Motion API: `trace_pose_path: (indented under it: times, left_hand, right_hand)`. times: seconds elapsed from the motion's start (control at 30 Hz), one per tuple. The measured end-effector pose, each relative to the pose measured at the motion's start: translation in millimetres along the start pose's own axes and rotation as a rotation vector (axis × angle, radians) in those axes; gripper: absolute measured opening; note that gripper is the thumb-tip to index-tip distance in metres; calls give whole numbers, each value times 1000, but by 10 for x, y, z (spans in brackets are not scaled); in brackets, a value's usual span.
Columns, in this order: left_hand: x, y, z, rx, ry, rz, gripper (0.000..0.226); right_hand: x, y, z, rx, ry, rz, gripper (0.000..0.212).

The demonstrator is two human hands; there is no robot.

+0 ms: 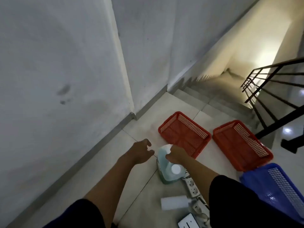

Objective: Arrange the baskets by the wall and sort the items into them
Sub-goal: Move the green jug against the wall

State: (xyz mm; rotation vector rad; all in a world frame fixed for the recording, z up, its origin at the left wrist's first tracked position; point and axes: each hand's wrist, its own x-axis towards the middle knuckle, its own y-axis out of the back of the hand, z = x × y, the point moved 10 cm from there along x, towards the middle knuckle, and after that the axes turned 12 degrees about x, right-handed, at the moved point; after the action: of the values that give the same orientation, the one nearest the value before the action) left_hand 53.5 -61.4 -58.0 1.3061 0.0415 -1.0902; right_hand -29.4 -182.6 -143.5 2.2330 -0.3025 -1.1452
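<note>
The jug (pixel 166 167) of pale green liquid lies on the floor tiles (pixel 128 186), and everything else is placed from it. Its white cap (pixel 175 169) points toward the person. The right hand (pixel 176 155) is closed over the jug's far, upper end, where a handle would be, though the grip itself is hidden under the knuckles. The left hand (pixel 142 149) hovers just to the left of the jug, fingers loosely curled and holding nothing.

Just beyond the jug sits the first red basket (pixel 184 134), empty, its near corner almost touching the right hand. The second red basket (pixel 241 145) lies further right, well clear of the jug, and the blue basket (pixel 276 183) is nearer the person on that same side. None of the three stands against the wall (pixel 65 79), which rises to the left of the jug. A power strip (pixel 192 186) runs from under the jug's near side toward the person, and a white block (pixel 174 203) lies nearer still.

The jug looks mostly full, so it is probably heavy and will sway as the liquid shifts. Its smooth plastic may be slippery; the handle end is the sensible hold, with the free hand supporting the body. The cap should be checked for tightness before tilting.
</note>
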Motion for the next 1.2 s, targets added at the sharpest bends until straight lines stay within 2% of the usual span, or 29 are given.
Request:
trace_pose_path:
  times: [0.17,0.33,0.43,0.63,0.7,0.83,0.97,1.2]
  left_hand:
    - [658,-662,-442,-48,-9,-71,44]
    - [960,-1081,-785,-121,-11,-94,43]
    - [985,-1241,-901,-155,-22,-127,43]
    - [840,-1309,-1208,-211,6,-152,42]
    - [745,-1231,-1391,-232,23,-154,43]
    - [491,-1021,-1909,-312,113,-106,41]
    - [74,-912,-2547,-400,225,-34,41]
    - [-958,-1198,-3651,-587,429,72,42]
  right_hand:
    - [743,-444,426,69,-150,11,62]
    - [1084,-674,692,219,-248,124,71]
    - [1151,-671,774,276,-268,177,60]
    - [1087,-832,592,283,-215,114,47]
    - [1013,-970,464,185,-165,56,45]
    - [885,-1436,115,-138,-69,-110,60]
    - [711,-1950,-356,-324,15,-255,61]
    - [265,-3097,-1394,-616,249,-400,63]
